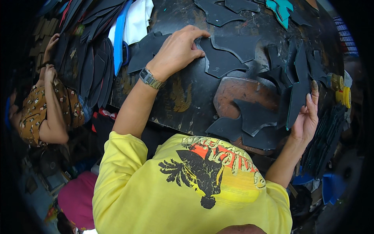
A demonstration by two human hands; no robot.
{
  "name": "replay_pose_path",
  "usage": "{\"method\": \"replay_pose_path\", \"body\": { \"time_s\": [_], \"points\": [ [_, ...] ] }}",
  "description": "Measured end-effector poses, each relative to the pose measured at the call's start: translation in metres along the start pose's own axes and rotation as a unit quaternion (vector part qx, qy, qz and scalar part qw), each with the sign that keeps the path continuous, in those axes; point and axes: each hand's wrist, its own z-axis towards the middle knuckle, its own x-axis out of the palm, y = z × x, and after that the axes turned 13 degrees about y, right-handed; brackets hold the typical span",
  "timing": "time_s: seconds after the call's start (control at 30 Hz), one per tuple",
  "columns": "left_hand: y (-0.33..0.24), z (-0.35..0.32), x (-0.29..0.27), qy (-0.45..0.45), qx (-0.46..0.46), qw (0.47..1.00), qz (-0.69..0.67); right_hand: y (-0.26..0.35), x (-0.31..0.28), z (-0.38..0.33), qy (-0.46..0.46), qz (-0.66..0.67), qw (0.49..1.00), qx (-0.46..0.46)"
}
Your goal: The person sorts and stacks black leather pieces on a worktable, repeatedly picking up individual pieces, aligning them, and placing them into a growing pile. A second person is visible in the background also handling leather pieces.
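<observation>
My left hand (175,52) reaches across the dark table, wearing a metal-banded watch. Its thumb and index finger pinch the left edge of a flat black cut piece (222,62) with curved outlines and a small pale mark. Against that piece's upper right side lies another black piece (239,45). On the right, my right hand (306,121) holds a long black piece (297,87) tilted up on edge, its fingers extended along the far side and its thumb partly hidden. More folded black pieces (278,74) lean beside it.
Several black cutouts (259,117) overlap a brown board (237,93) near my chest. Long black strips (97,74), a blue strip (118,43) and white cloth (138,19) lie left. Green pieces (281,11) lie far back; a yellow container (343,96) stands right. A co-worker (54,109) is at left.
</observation>
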Motion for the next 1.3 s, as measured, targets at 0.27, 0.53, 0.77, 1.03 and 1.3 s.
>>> {"method": "replay_pose_path", "body": {
  "time_s": [0.27,0.53,0.77,1.03,1.3],
  "points": [
    [-0.001,-0.003,-0.001,-0.015,-0.021,0.999,0.021,0.001,-0.002,-0.001,0.024,0.027,0.999,0.002],
    [0.005,-0.015,-0.011,-0.072,-0.006,0.997,0.002,0.000,-0.006,-0.003,-0.006,-0.007,1.000,-0.006],
    [0.009,-0.028,-0.019,-0.027,-0.048,0.993,-0.106,0.000,-0.007,-0.004,0.042,0.034,0.999,0.006],
    [0.007,-0.056,-0.039,-0.052,-0.068,0.965,-0.247,-0.001,-0.003,-0.003,0.031,0.037,0.999,-0.002],
    [0.011,-0.069,-0.053,-0.075,-0.078,0.956,-0.272,-0.003,0.004,-0.004,-0.040,-0.006,0.999,-0.005]
  ]
}}
